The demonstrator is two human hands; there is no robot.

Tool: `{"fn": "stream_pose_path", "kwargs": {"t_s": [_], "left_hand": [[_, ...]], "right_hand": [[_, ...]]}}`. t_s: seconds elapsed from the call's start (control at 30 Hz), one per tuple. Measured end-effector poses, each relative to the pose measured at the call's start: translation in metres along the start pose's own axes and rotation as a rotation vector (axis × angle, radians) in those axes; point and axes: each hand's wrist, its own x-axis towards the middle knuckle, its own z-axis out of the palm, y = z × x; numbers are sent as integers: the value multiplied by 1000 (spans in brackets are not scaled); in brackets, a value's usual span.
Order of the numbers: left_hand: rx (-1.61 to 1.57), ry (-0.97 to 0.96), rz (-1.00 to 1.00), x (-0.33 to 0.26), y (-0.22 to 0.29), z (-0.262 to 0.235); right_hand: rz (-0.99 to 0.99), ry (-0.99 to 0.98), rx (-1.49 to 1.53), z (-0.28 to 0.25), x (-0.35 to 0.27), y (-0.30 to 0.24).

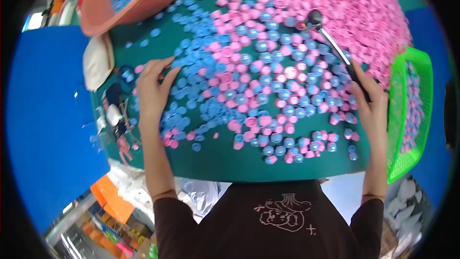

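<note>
My right hand is closed round the black grip of a hammer, whose metal shaft slants up and left to a dark head over the pieces. My left hand reaches to the left edge of a spread of small blue caps. Its fingers and thumb are stretched out a little apart, and the fingertips touch or nearly touch the nearest caps. Between the hands lie many small pink cups, mixed with pieces that join a pink cup and a clear blue top.
A large pile of pink cups covers the far right of the green table. An orange basin of blue caps stands far left. Beside my right forearm is a green basket of finished-looking pink-and-blue pieces. Small odds and ends lie at left.
</note>
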Motion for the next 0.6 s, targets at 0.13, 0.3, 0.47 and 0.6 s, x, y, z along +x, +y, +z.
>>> {"fn": "stream_pose_path", "kwargs": {"t_s": [0.13, 0.3, 0.47, 0.6], "left_hand": [[18, -9, 15, 3, -7, 7], [-78, -33, -285, 12, -23, 9], [19, 2, -139, 8, -6, 14], [38, -15, -40, -2, -7, 7]], "right_hand": [[64, 14, 30, -4, -8, 5], [82, -9, -29, -10, -4, -11], [79, -48, -22, -7, 7, -6], [63, 29, 72, -13, 4, 6]]}}
